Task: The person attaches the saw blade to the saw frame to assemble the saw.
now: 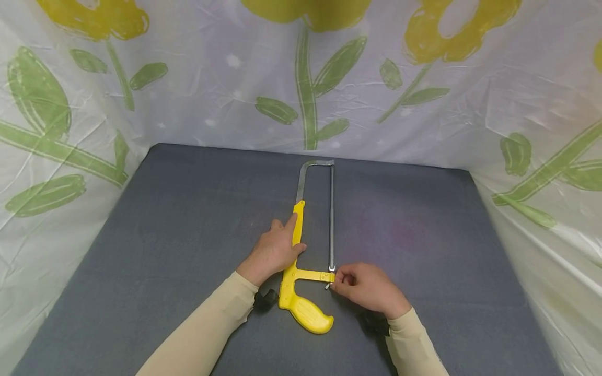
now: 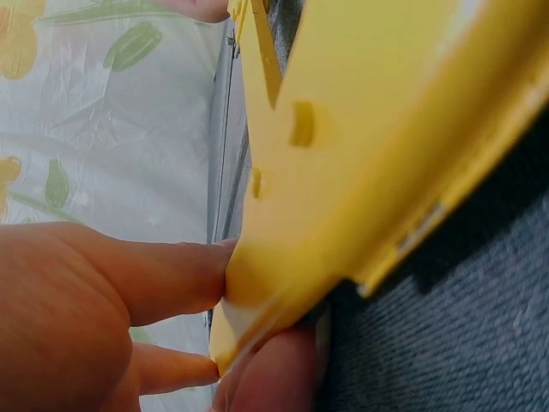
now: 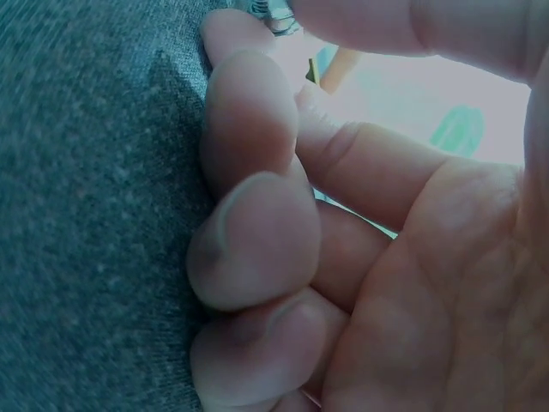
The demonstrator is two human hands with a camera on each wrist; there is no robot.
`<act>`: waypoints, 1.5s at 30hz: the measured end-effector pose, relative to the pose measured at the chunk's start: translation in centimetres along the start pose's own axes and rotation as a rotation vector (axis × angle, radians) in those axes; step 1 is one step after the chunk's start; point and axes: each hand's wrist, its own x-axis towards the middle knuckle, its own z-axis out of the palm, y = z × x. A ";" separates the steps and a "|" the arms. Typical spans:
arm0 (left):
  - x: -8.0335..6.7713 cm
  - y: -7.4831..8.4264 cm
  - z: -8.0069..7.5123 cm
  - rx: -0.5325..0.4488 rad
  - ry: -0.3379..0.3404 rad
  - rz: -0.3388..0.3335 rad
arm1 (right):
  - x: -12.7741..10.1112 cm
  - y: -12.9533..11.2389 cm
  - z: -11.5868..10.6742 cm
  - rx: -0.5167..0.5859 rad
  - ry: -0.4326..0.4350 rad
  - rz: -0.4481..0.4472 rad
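A hacksaw with a yellow handle (image 1: 305, 309) and a thin metal blade (image 1: 332, 219) lies flat on the grey table (image 1: 188, 235), its steel bow pointing away from me. My left hand (image 1: 288, 241) grips the yellow frame bar, thumb curled round its right side; in the left wrist view its fingers (image 2: 163, 276) press against the yellow plastic (image 2: 369, 129). My right hand (image 1: 336, 281) pinches the small metal nut (image 1: 327, 285) at the blade's near end. The right wrist view shows that nut (image 3: 276, 19) between thumb and forefinger, the other fingers (image 3: 253, 236) curled.
White plastic sheeting printed with yellow flowers and green leaves (image 1: 310, 83) walls the table at the back and on both sides. Grey cloth surface stretches to the left and right (image 1: 447, 235) of the saw.
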 end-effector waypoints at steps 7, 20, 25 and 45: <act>0.0 -0.1 0.0 0.003 -0.002 0.002 | 0.0 -0.1 -0.1 0.004 -0.002 0.003; 0.1 -0.3 0.0 0.005 -0.005 -0.001 | 0.1 -0.2 0.0 -0.009 0.013 0.022; 0.1 -0.2 0.1 0.008 -0.004 0.005 | 0.0 -0.2 0.1 -0.014 0.017 0.014; 0.1 -0.1 0.1 0.021 0.006 -0.006 | 0.0 -0.3 0.1 -0.007 0.014 0.029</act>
